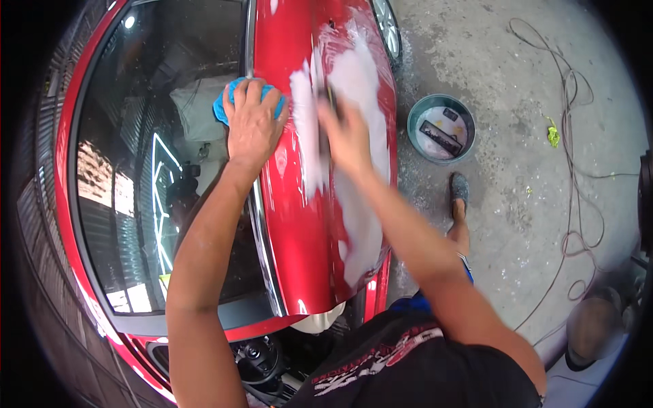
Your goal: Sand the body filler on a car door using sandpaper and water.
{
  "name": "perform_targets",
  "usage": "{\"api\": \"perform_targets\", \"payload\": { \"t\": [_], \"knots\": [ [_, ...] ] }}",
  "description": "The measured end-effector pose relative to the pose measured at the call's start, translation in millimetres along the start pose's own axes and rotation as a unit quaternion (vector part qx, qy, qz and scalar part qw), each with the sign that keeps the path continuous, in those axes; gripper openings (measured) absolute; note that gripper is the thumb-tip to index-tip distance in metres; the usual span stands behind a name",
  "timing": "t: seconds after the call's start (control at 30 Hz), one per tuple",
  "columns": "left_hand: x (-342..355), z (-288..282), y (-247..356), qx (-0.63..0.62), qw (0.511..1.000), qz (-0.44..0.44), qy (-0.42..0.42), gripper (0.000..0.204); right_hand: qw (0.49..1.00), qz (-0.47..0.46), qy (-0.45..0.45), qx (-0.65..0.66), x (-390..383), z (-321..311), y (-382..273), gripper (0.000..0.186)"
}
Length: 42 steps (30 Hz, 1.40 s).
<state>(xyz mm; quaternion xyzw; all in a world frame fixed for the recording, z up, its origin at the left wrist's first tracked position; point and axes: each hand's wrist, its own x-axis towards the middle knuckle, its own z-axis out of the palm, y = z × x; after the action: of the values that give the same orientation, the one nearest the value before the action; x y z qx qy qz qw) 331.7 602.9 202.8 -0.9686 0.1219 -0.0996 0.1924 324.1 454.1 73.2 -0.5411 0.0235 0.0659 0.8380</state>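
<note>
My left hand [253, 126] is closed on a blue cloth [224, 102], resting where the red car panel [292, 251] meets the dark glass. My right hand [347, 136] grips a long dark block [328, 95], blurred by motion and mostly hidden under the fingers, on pale filler-like patches [357, 75] spread along the panel. The filler covers much of the panel’s right side, with red paint showing around it.
Dark car glass [136, 81] lies left, the interior [258, 357] below. Beside the car on concrete [503, 204] sit a green basin [442, 128] with murky liquid and dark bars, my foot [459, 194], tangled cords [575, 170] and a yellow-green scrap [553, 132].
</note>
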Motion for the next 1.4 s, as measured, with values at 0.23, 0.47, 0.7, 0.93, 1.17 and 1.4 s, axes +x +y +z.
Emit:
{"api": "perform_targets", "payload": {
  "t": [0.23,0.47,0.7,0.93,1.17,1.4],
  "knots": [
    [27,-10,22,-0.033,0.999,0.004,0.043,0.032,0.995,-0.015,0.022,-0.092,62,-23,0,0.049],
    [18,-3,9,-0.028,0.998,0.004,0.057,0.033,0.998,-0.042,0.049,-0.010,-41,-2,33,0.049],
    [29,0,15,-0.027,0.997,0.017,0.069,0.031,0.996,-0.034,0.018,-0.085,76,-23,-17,0.047],
    [14,2,1,-0.007,0.999,0.004,0.035,0.031,0.998,0.020,0.051,-0.004,-122,-4,26,0.049],
    [38,7,22,-0.027,0.998,0.025,0.059,0.029,0.997,-0.026,0.033,-0.059,103,-32,-18,0.043],
    [13,-5,5,-0.005,0.999,0.007,0.033,0.032,0.998,0.017,0.054,-0.021,-167,-8,17,0.052]
  ]
}}
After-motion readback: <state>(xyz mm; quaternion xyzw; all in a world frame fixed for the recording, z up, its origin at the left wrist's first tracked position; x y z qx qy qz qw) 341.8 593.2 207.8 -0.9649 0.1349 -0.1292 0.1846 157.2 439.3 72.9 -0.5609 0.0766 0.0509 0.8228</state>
